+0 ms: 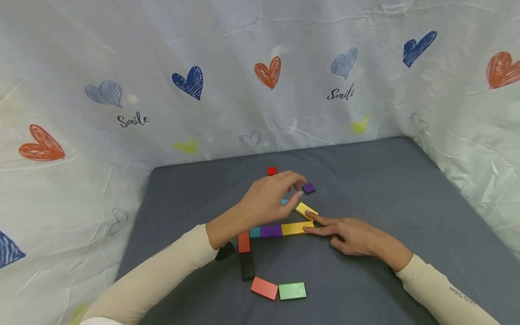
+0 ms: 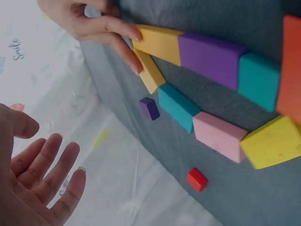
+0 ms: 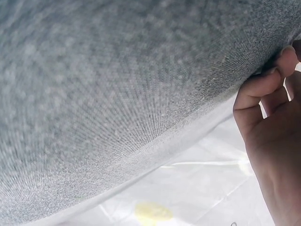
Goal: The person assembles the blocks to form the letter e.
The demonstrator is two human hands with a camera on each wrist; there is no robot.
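My left hand [image 1: 268, 196] hovers over the blocks with its fingers loosely bent, and the left wrist view shows nothing in it. Two outstretched fingers of my right hand [image 1: 353, 234] touch two yellow blocks, one on the lower yellow block [image 1: 293, 229] and one on the slanted yellow block [image 1: 304, 208]. The lower one continues a row with a purple block [image 1: 271, 231] and a teal block [image 1: 254, 232]. From the slanted one run a blue-teal block [image 2: 178, 106], a pink block [image 2: 219, 135] and a bright yellow block [image 2: 273, 142]; my left hand mostly hides these in the head view.
A small purple block [image 1: 308, 188] and a small red block [image 1: 271, 171] lie loose behind the outline. Nearer are an orange-red block [image 1: 244, 242], a black block [image 1: 247, 266], a coral block [image 1: 264, 288] and a green block [image 1: 292, 291]. A heart-printed white sheet [image 1: 227, 122] hangs behind the grey cloth.
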